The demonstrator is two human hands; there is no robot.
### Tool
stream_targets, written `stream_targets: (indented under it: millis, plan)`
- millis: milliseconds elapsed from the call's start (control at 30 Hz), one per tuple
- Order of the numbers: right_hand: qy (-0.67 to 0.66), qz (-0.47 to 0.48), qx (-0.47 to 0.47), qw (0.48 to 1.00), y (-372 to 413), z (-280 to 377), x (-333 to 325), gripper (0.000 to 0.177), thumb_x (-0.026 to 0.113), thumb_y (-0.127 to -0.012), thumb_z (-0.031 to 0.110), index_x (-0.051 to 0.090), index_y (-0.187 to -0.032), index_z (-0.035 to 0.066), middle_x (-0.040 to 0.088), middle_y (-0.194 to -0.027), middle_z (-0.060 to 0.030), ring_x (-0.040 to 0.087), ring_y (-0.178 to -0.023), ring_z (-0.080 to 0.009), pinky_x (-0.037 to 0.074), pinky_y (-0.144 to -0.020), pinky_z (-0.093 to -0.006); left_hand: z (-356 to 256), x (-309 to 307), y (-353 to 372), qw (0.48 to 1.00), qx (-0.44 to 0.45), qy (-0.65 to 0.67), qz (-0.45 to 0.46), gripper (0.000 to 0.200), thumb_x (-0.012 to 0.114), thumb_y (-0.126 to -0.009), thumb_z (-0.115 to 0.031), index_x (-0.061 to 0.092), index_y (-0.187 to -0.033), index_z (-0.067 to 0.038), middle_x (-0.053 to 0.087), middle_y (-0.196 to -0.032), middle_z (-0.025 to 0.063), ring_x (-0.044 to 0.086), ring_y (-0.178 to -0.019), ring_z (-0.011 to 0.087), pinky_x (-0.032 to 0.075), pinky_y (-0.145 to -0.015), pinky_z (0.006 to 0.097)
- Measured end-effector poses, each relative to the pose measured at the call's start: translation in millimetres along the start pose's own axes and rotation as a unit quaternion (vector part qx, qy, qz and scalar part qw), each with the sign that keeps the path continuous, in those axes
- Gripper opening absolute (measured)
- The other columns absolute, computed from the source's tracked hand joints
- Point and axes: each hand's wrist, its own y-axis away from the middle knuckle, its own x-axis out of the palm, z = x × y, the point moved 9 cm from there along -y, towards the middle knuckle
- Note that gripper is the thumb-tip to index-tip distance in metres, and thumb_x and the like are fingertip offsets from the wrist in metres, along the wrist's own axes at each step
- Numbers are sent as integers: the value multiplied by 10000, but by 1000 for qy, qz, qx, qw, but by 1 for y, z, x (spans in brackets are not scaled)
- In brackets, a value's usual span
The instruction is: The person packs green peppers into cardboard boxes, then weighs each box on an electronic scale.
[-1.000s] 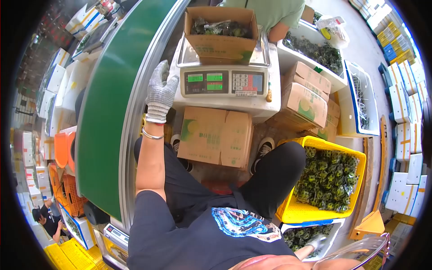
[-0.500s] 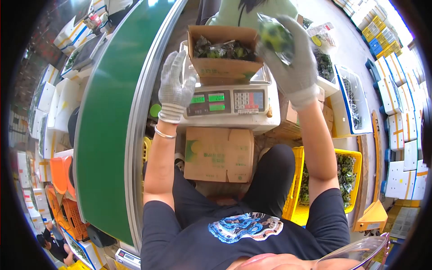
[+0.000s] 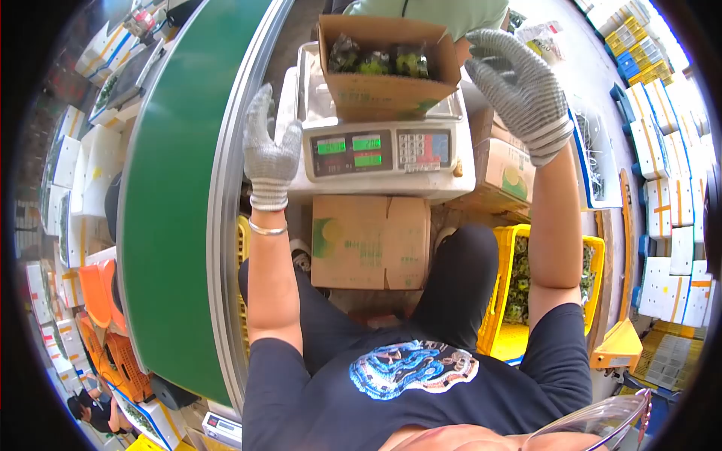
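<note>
A cardboard box (image 3: 391, 96) stands with its top flaps up on the pan of a digital scale (image 3: 301, 167), whose green displays are lit. Several clear bags of green produce (image 3: 374, 63) lie inside the box. Left of the scale, my left hand (image 3: 271, 154) in a grey-white knitted glove is raised with its thumb and fingers apart, holding nothing. My right hand (image 3: 523, 98), gloved the same way, hovers beside the box's right edge. Its fingers are spread and slightly bent, with nothing in them.
A green conveyor belt (image 3: 177, 203) runs along my left. Below the scale sits a closed carton (image 3: 371, 244), and a yellow crate (image 3: 492, 301) of bagged produce is by my right knee. Another person in a light green top (image 3: 444, 13) is across the scale. White foam boxes (image 3: 662, 210) are stacked far right.
My right hand held a bag of green produce above the box; now it is empty and farther right. My left hand has drawn away to the left. More filled bags show in the box.
</note>
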Motion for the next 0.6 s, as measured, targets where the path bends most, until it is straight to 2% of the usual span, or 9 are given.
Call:
stream_targets:
  millis: [33, 67, 133, 200, 300, 400, 500, 533, 600]
  plan:
    - [1, 22, 0, 1000, 0, 4, 3, 293, 708, -796, 167, 655, -1065, 63, 684, -965, -109, 652, -905, -188, 521, -808, -298, 0, -1, 1, 1000, -4, 7, -1, 571, 636, -795, 13, 455, -1335, -30, 523, -1305, 133, 532, -1163, 264, 455, -930, 358]
    - [40, 43, -22, 998, 1, 9, 6, 277, 648, -861, 130, 628, -1127, 55, 679, -946, -58, 639, -868, -110, 519, -764, -255, 1, -2, 0, 1000, -8, 14, -4, 575, 636, -792, 17, 453, -1336, -29, 526, -1301, 134, 534, -1160, 264, 457, -928, 355]
    - [51, 60, -39, 996, -1, 9, 12, 272, 650, -862, 142, 632, -1120, 56, 682, -942, -63, 642, -851, -114, 522, -756, -258, 1, -6, -1, 999, -9, 24, -19, 523, 670, -783, -95, 510, -1278, -44, 556, -1271, 126, 562, -1114, 265, 478, -907, 355]
    - [47, 80, -27, 995, -4, 14, 16, 267, 660, -857, 147, 639, -1110, 67, 688, -940, -77, 651, -836, -117, 530, -746, -258, -1, -4, -1, 1000, -13, 26, -10, 560, 644, -790, -16, 468, -1321, -33, 536, -1291, 136, 555, -1131, 261, 467, -919, 354]
    - [101, 91, -55, 989, -10, 22, 23, 291, 644, -870, 219, 634, -1120, 70, 687, -955, -112, 666, -843, -186, 540, -756, -314, 2, 0, -2, 999, -15, 31, -2, 579, 631, -794, 22, 449, -1342, -29, 526, -1301, 141, 553, -1138, 256, 463, -928, 358]
    - [87, 100, 57, 990, -25, 30, 27, 343, 695, -773, 312, 659, -1009, 67, 691, -881, -155, 678, -856, -261, 520, -778, -403, 3, 4, -3, 999, -10, 42, -1, 577, 632, -795, 19, 451, -1341, -31, 527, -1301, 138, 556, -1133, 251, 464, -930, 356]
    - [178, 119, 13, 977, -45, 19, 49, 285, 695, -783, 253, 655, -996, 69, 684, -836, -129, 670, -773, -249, 524, -719, -364, 0, 11, -7, 997, -10, 74, 2, 550, 670, -797, -91, 480, -1309, -28, 537, -1285, 145, 560, -1123, 252, 475, -924, 341]
    - [264, 149, -5, 953, -56, 17, 62, 280, 689, -775, 251, 650, -984, 69, 681, -845, -132, 665, -766, -284, 524, -718, -365, -3, 13, -10, 996, -10, 88, 3, 545, 689, -797, -145, 495, -1292, -27, 542, -1277, 149, 561, -1119, 254, 481, -922, 334]
    - [335, 278, 87, 896, -63, 3, 98, 325, 633, -845, 294, 634, -1083, 73, 679, -958, -130, 662, -858, -276, 531, -775, -376, -20, 24, -21, 990, 19, 139, 27, 561, 693, -813, -187, 481, -1307, -29, 533, -1284, 157, 562, -1115, 255, 464, -948, 331]
